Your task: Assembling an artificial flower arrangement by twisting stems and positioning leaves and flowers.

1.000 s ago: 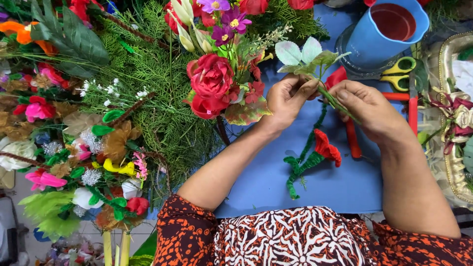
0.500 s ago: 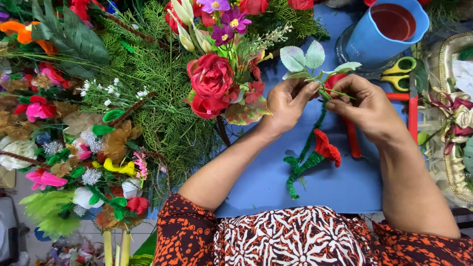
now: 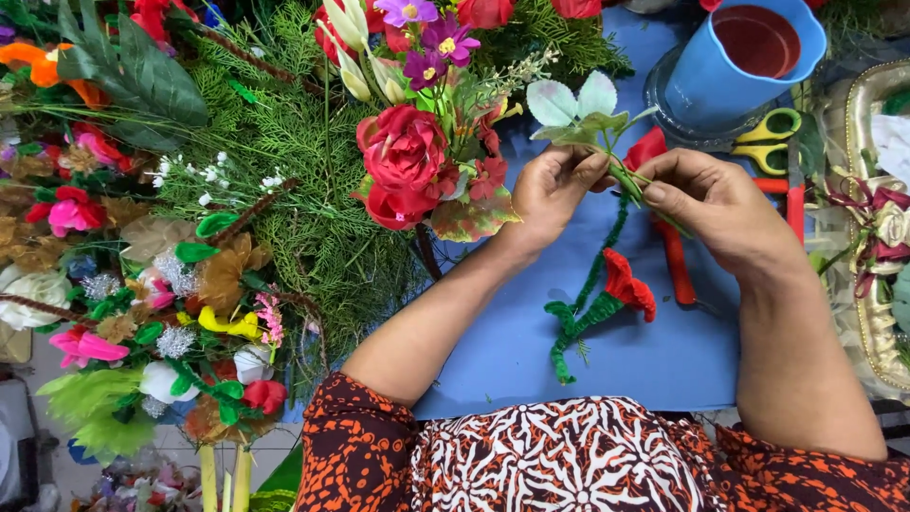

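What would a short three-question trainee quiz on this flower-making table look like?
1. True or false: both the left hand and the right hand grip the pale leaf sprig.
2. What lies on the blue mat below the hands? A) a red chenille flower with a green stem B) a glue gun C) a ribbon spool
3. Fill in: the scissors beside the blue cup have ___ and green handles.

Key: 1 true; 2 A, the chenille flower; 3 yellow.
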